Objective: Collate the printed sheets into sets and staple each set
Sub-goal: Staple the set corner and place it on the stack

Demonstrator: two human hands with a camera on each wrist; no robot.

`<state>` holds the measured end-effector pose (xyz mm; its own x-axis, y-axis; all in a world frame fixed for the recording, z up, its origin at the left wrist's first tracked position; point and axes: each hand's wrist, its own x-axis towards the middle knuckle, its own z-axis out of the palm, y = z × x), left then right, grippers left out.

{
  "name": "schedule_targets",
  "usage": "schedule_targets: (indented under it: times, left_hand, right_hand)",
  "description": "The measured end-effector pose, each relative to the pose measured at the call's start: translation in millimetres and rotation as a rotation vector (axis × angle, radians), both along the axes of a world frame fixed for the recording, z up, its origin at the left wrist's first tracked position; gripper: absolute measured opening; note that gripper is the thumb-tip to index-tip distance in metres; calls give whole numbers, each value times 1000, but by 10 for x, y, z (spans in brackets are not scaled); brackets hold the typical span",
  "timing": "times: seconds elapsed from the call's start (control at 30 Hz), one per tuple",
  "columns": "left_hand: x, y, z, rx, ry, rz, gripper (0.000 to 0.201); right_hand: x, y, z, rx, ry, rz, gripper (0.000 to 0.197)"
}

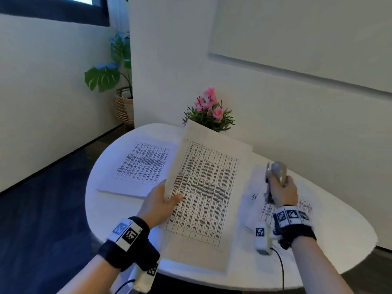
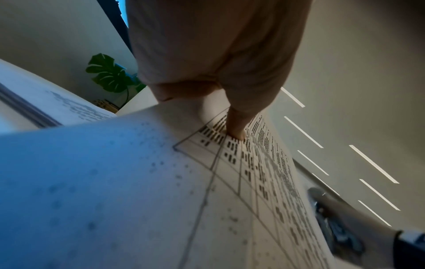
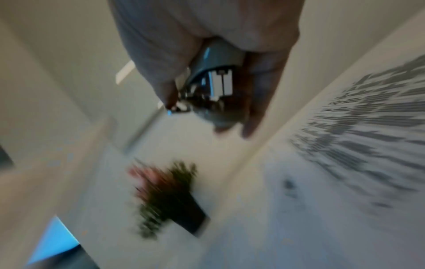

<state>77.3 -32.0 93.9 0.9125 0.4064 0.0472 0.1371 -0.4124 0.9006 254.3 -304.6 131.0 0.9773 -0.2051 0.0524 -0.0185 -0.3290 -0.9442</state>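
Set of white printed table sheets [image 1: 203,187] pinched by left hand [image 1: 158,203] | grey metal stapler [image 1: 275,177] gripped in right hand [image 1: 283,193] | both raised over white rounded worktop [image 1: 318,247]

Sheets [image 1: 203,187]: off-white, printed with black gridded tables. Surface [image 1: 318,247]: plain white. Stapler [image 1: 277,172]: grey and silver; flowers [image 1: 210,107]: pink over green leaves.

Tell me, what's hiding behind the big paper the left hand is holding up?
Behind the held sheets, pink flowers poke out above their top edge. The white table shows around them. The plant's pot and the tabletop beneath are covered.
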Motion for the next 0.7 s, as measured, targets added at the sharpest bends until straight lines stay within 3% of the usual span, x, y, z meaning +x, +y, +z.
schedule_targets:
  times: [0.07,0.13,0.27,0.4,0.53,0.63,0.7]
  left_hand:
    - [-20,-37,42,32,23,-20,49]
    - [-38,-101,100,89,64,-42,63]
    - [-86,-301,236,192,16,-110,50]
    - [-156,-451,303,316,4,-162,45]
    - [-211,-545,337,345,-8,-179,43]
    - [-219,-570,346,390,0,-173,40]
    - [-218,-578,346,416,5,-170,40]
  right_hand:
    - [-114,-8,322,249,-169,-102,28]
    - [-247,34,701,518,-304,-65,25]
    - [-512,282,1347,759,-414,23,15]
    - [-689,528,1579,695,-531,176,16]
    - [-777,684,1527,541,-545,279,22]
    - [-810,731,1482,535,-556,344,16]
    - [-812,743,1465,536,-554,360,24]
